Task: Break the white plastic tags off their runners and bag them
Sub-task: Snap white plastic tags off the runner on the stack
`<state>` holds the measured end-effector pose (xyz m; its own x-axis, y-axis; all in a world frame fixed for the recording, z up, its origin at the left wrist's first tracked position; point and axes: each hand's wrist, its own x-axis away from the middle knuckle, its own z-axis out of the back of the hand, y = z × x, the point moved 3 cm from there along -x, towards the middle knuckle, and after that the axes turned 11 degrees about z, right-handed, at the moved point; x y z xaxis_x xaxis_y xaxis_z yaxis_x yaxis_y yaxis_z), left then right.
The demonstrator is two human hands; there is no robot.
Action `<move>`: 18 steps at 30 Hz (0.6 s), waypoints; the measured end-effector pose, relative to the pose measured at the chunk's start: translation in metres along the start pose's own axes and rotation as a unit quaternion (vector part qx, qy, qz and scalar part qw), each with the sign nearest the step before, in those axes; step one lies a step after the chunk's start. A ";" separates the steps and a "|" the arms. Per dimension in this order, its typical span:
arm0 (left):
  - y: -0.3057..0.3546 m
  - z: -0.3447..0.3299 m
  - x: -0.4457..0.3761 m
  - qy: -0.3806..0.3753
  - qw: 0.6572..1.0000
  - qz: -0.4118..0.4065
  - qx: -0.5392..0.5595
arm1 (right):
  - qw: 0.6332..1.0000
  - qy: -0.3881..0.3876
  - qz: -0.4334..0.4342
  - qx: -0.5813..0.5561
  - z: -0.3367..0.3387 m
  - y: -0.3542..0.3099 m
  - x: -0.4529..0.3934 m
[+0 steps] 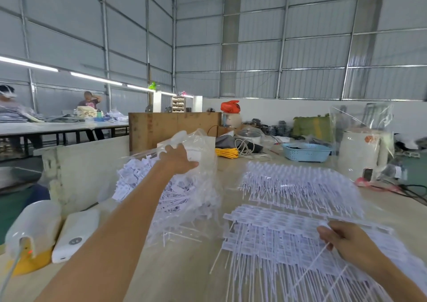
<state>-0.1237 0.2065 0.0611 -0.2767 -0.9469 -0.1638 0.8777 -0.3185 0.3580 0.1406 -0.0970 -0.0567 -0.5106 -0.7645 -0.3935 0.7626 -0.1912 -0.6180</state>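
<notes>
A clear plastic bag [196, 186] stuffed with loose white tags [138, 170] sits mid-table. My left hand [178, 158] reaches far out and grips the bag's upper edge, holding its mouth up. In front of me on the right lies a stack of white tag sheets on runners [277, 239]. My right hand [346, 241] rests on this stack's right side, fingers curled around some of the thin white runners. A second pile of tag sheets [298, 181] lies farther back on the right.
A white power bank [76, 234] and a white-and-yellow device [32, 232] lie at the near left. Behind are a blue basket [307, 151], a yellow cable coil [227, 152], a white cylinder [365, 153] and a wooden crate [173, 123]. People work at a far left table.
</notes>
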 end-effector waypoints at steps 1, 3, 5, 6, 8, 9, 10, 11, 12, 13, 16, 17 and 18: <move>0.009 0.012 0.011 0.034 0.999 0.017 -0.001 | 1.000 -0.002 0.003 -0.002 0.001 -0.003 0.001; 0.036 0.034 0.040 0.157 0.985 -0.026 0.071 | 1.000 0.002 0.026 -0.012 0.002 -0.010 0.002; 0.072 0.043 0.078 0.310 0.913 -0.174 0.200 | 0.997 0.022 0.053 -0.045 0.004 -0.018 0.003; 0.090 0.038 0.097 0.310 0.882 -0.245 0.257 | 0.996 0.029 0.059 -0.063 0.004 -0.021 0.004; 0.126 0.006 0.123 0.138 0.884 -0.303 0.328 | 0.992 0.037 0.075 -0.092 0.004 -0.026 0.005; 0.141 -0.019 0.131 0.001 0.899 -0.288 0.331 | 0.991 0.035 0.079 -0.107 0.004 -0.028 0.006; 0.153 -0.047 0.140 -0.128 0.903 -0.258 0.319 | 0.990 0.034 0.078 -0.117 0.003 -0.029 0.006; 0.162 -0.074 0.148 -0.221 0.900 -0.232 0.295 | 0.989 0.031 0.080 -0.121 0.002 -0.030 0.006; 0.169 -0.100 0.152 -0.280 0.892 -0.220 0.279 | 0.989 0.029 0.089 -0.114 0.000 -0.030 0.005; 0.173 -0.121 0.155 -0.308 0.884 -0.214 0.279 | 0.990 0.028 0.097 -0.101 -0.003 -0.030 0.005; 0.175 -0.156 0.152 -0.296 0.870 -0.186 0.346 | 0.993 0.021 0.099 -0.056 -0.007 -0.026 0.002; 0.173 -0.161 0.151 -0.289 0.860 -0.176 0.383 | 0.994 0.019 0.099 -0.044 -0.007 -0.025 0.002; 0.170 -0.163 0.150 -0.280 0.849 -0.166 0.417 | 0.995 0.017 0.091 -0.033 -0.006 -0.024 0.002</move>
<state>0.0479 0.0174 -0.0520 -0.8021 -0.5972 -0.0032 0.1980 -0.2709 0.9420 0.1186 -0.0903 -0.0470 -0.3805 -0.7614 -0.5250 0.8160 -0.0093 -0.5779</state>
